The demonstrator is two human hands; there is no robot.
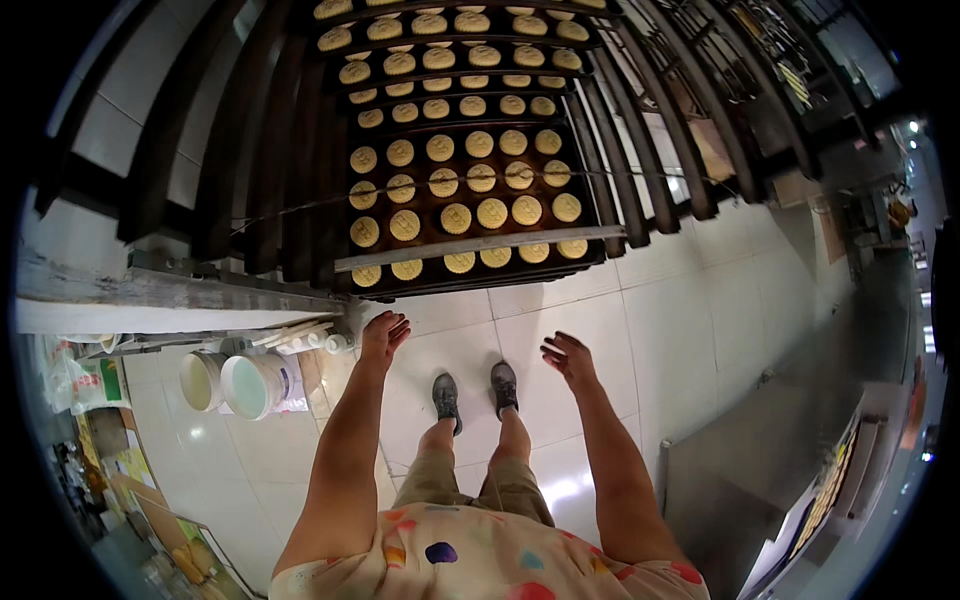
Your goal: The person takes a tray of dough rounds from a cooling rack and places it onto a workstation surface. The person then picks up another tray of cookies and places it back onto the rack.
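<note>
Ahead of me is a dark baking tray (470, 284) carrying rows of round, pale-yellow pastries (491, 213) with patterned tops, like mooncakes. More loaded trays are stacked above it in a tall rack (205, 150) with dark side rails. A grey metal bar (480, 247) and a thin wire (300, 206) cross in front of the pastries. My left hand (384, 338) is just below the tray's left front corner, fingers loosely bent and holding nothing. Lower and to the right, my right hand (568, 357) is in the air with its fingers apart. Neither hand touches the tray.
Two white buckets (252, 386) stand on the tiled floor (570, 410) at left, beside a pale ledge (180, 300). A stainless steel unit (740, 470) is at lower right, with another pastry tray (828, 490) by it. My shoes (446, 396) are between my hands.
</note>
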